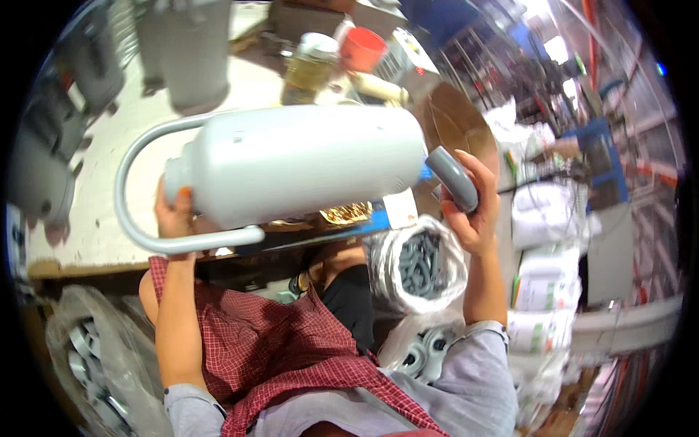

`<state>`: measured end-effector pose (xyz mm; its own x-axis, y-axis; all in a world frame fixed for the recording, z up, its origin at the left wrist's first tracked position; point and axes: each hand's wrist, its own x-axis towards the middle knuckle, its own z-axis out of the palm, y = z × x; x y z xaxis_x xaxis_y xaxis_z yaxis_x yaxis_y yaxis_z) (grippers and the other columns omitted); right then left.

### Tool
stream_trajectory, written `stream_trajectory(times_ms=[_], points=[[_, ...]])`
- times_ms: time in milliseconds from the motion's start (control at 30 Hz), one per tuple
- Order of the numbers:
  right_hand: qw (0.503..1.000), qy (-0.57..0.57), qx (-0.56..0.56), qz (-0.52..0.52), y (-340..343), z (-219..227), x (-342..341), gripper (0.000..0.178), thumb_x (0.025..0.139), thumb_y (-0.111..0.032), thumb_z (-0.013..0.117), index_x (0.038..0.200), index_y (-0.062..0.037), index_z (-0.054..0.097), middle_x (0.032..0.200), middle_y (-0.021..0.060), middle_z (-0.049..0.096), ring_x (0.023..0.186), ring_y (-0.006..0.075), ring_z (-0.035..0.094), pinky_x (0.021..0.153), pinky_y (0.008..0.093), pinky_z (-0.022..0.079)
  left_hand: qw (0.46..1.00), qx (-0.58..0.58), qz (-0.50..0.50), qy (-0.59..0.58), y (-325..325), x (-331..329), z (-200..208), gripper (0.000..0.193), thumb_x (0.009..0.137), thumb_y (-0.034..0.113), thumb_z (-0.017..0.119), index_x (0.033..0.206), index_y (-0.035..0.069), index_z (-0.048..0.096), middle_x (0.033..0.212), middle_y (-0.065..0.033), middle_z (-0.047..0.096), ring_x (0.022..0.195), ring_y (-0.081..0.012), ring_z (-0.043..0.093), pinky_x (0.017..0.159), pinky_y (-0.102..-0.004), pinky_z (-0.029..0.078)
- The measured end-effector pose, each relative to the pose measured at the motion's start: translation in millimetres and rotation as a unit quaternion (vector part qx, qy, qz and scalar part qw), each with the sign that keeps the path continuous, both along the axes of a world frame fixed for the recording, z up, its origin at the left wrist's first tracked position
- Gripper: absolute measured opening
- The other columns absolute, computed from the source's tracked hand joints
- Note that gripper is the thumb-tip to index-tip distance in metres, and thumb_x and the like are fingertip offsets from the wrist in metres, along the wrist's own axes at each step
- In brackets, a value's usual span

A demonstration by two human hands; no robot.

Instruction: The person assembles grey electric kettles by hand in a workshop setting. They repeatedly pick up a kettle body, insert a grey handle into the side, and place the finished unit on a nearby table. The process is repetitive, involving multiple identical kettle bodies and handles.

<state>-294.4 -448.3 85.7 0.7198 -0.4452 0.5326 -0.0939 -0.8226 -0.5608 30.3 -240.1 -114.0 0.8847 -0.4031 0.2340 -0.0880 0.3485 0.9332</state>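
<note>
A large light-grey plastic cylinder (306,156) lies sideways in the air over the front of the table, its narrower collared end toward the left. My left hand (173,215) is closed around that collared end; part of the fingers is hidden behind it. A grey U-shaped tube (125,175) loops around this end, its free tip in front of the cylinder. My right hand (477,200) grips a short, bent dark-grey pipe piece (455,178) just off the cylinder's right end. Whether the pipe touches the cylinder I cannot tell.
Several grey cylinders (196,54) stand on the pale table (80,244). A jar of yellowish liquid (309,69), a red cup (362,49) and a cardboard box (459,120) are at the back. Below, a white bag (389,266) holds grey curved parts; clear bags (62,320) hold more parts.
</note>
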Motion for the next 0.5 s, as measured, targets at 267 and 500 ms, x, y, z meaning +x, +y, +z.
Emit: stream_trajectory(times_ms=[267, 500], points=[[0.943, 0.2, -0.199, 0.179, 31.7, 47.1, 152.0, 0.052, 0.078, -0.01, 0.071, 0.128, -0.0085, 0.055, 0.094, 0.0152, 0.063, 0.073, 0.0285, 0.061, 0.066, 0.0322, 0.049, 0.992, 0.086, 0.012, -0.089, 11.7, -2.5, 21.1, 0.06, 0.075, 0.04, 0.074, 0.112, -0.003, 0.058, 0.102, -0.023, 0.059, 0.092, -0.0284, 0.06, 0.076, -0.0363, 0.051], [0.932, 0.23, -0.184, 0.213, 42.5, 40.5, 200.6, 0.042, 0.081, -0.007, 0.068, 0.122, -0.0103, 0.058, 0.096, 0.0129, 0.065, 0.078, 0.0273, 0.065, 0.069, 0.0321, 0.051, 0.982, 0.103, 0.035, -0.152, 16.0, -3.3, 38.2, 0.05, 0.072, 0.04, 0.076, 0.099, 0.0, 0.061, 0.088, -0.0209, 0.062, 0.087, -0.0314, 0.058, 0.073, -0.0401, 0.051]])
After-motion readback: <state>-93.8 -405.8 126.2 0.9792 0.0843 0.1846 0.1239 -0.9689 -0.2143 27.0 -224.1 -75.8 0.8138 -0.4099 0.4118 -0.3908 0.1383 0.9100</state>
